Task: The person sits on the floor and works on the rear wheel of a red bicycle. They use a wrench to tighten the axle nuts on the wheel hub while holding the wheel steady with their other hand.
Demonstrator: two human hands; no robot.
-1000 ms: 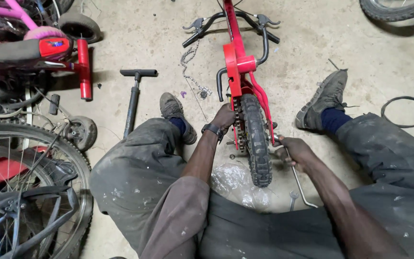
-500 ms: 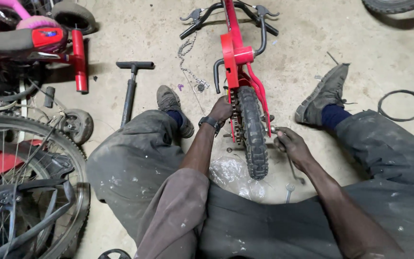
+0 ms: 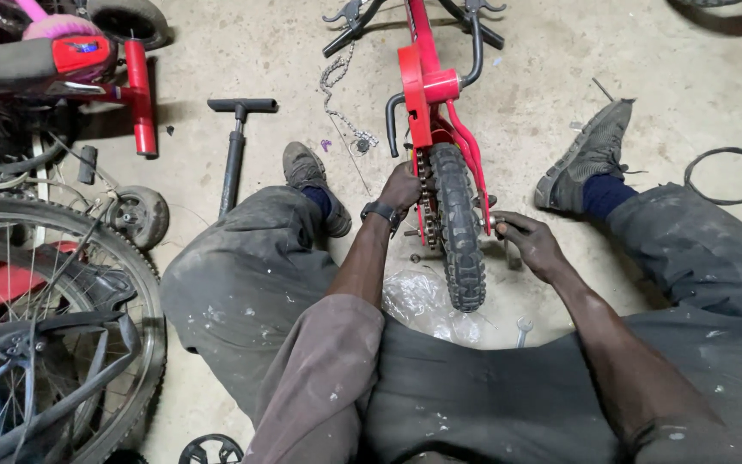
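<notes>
Left hand [image 3: 403, 191] grips chain [image 3: 425, 199] beside wheel [image 3: 457, 228]. Right hand [image 3: 532, 242] pinches axle end on red bike [image 3: 427, 86].

Single view, head cam on the seated person, pitched steeply down and forward over their own lap and spread legs. Close range: the forearms fill the lower half, the left hand [image 3: 401, 189] and right hand [image 3: 530, 243] sit mid-frame either side of the small red bike's rear wheel [image 3: 459, 232]. Concrete floor [image 3: 551, 60] runs to the top edge. A large spoked wheel [image 3: 53, 344] is cut off at the left edge. No second view, so no overlap.
</notes>
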